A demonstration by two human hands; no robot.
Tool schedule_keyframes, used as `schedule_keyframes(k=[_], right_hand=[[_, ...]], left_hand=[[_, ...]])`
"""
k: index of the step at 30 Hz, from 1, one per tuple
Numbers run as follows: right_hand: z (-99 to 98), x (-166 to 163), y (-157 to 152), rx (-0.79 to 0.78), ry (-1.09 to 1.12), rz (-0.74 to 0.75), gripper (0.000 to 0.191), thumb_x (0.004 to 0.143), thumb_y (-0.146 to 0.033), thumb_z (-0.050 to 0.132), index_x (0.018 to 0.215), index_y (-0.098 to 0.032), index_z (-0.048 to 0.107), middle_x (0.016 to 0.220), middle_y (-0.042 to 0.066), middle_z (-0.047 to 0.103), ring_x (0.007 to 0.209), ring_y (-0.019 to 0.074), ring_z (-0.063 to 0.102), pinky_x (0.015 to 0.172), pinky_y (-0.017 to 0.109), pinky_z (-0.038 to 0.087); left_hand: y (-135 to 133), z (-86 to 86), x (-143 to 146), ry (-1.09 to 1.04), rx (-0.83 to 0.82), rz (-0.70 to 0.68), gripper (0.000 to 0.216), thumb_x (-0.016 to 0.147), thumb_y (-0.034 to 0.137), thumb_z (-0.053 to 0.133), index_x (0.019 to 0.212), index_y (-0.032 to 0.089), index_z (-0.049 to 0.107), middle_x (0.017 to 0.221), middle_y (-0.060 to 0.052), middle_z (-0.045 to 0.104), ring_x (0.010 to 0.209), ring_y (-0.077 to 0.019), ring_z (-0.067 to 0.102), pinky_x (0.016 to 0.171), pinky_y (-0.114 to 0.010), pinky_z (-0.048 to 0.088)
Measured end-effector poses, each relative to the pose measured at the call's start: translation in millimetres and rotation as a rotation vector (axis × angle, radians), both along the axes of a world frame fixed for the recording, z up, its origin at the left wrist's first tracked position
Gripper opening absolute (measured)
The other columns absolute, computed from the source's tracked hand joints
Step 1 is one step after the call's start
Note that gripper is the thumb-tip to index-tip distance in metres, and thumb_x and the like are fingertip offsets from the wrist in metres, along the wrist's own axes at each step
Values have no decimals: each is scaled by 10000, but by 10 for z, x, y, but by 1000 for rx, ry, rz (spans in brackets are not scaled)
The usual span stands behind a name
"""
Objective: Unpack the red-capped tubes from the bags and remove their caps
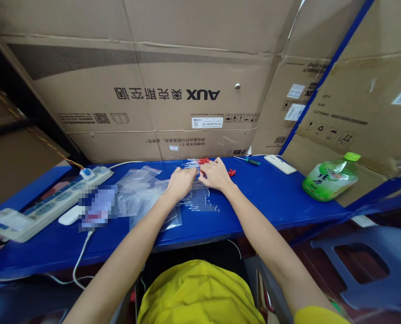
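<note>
My left hand and my right hand meet at the back middle of the blue table, fingers curled and pinched together over a row of thin clear tubes. What the fingertips hold is too small to make out. Small red caps lie just beyond the hands, and two more red caps sit right of my right hand. Clear plastic bags lie under and left of my left forearm.
A white power strip lies at the left with a white device beside it. A green-handled screwdriver, a white phone-like slab and a green bottle on its side lie to the right. Cardboard boxes wall the back. A grey stool stands lower right.
</note>
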State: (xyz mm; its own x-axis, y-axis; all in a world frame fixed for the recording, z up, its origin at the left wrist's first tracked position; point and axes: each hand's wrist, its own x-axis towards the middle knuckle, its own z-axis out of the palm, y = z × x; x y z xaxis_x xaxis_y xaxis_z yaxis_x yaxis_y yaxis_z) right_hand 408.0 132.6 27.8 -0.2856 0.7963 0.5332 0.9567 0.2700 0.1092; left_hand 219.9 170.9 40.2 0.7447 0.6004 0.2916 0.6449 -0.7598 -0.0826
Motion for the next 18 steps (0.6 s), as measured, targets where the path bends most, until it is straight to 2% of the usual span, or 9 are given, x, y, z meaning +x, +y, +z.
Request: schedule_keyframes(k=[6, 13, 18], right_hand=[[51, 69, -23, 22, 33, -58, 217, 963, -315, 549, 896, -183, 709, 914, 91, 774, 855, 233, 597, 853, 396, 266], [85, 107, -31, 54, 35, -98, 210, 944, -302, 552, 875, -180, 708, 880, 85, 768, 806, 224, 588, 839, 392, 271], [46, 156, -3, 106, 21, -94, 184, 912, -290, 556, 860, -178, 693, 848, 84, 763, 767, 221, 580, 815, 389, 278]], left_hand=[[-58, 45, 90, 9, 6, 37, 275, 1086, 218, 356, 1121, 166, 624, 947, -130, 791, 923, -283, 751, 874, -396, 432], [-128, 106, 152, 33, -16, 74, 294, 1068, 186, 357, 1166, 152, 633, 912, -145, 788, 938, -297, 768, 908, -396, 467], [-238, 218, 162, 11, -62, 94, 331, 1069, 183, 346, 1202, 142, 646, 956, -167, 789, 966, -311, 771, 923, -404, 495]])
